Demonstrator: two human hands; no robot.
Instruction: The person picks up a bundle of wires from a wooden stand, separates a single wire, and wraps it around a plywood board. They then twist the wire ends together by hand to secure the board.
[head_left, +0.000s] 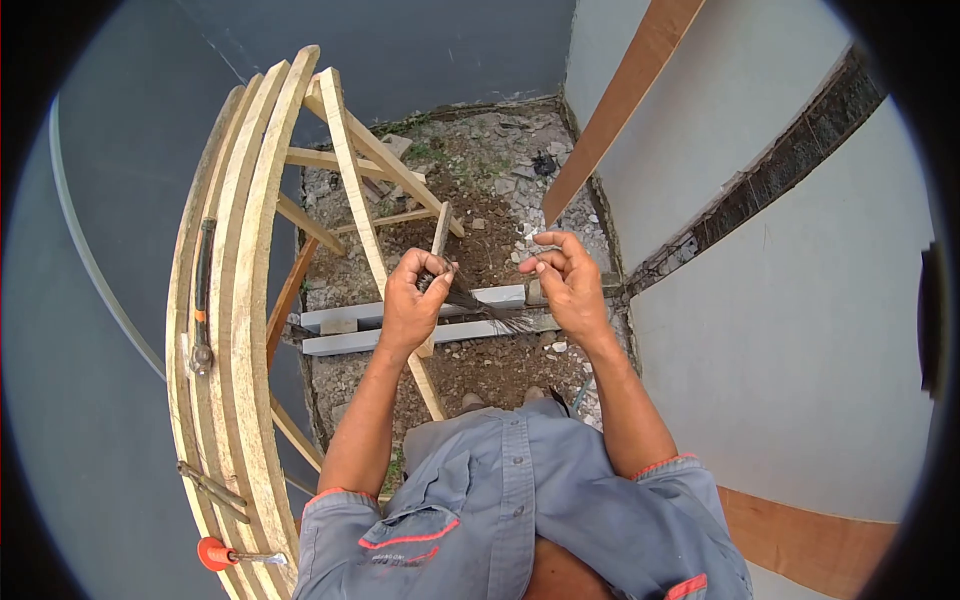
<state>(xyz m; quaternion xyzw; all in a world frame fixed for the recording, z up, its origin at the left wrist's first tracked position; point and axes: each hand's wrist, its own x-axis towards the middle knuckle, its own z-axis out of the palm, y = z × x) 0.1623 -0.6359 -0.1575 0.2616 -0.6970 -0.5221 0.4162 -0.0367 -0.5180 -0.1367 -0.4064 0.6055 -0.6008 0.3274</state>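
A bundle of thin dark wires [465, 298] is gripped in my left hand [412, 300], its loose ends fanning out to the right. Just beyond that fist, the end of a narrow piece of wood [441, 228] sticks up. My right hand [570, 288] is raised a short way to the right, thumb and index finger pinched together and the other fingers curled. I cannot tell whether a single wire is in that pinch. Below both hands lie two pale grey beams [365, 343], partly covered by the wires.
On my left stands a wooden frame topped by long planks [258, 260]. A hammer [203, 300], pincers [213, 490] and a red-handled tool [215, 553] lie on them. Rubble and soil [470, 200] cover the ground. A brown board [620, 110] leans near the right wall [780, 330].
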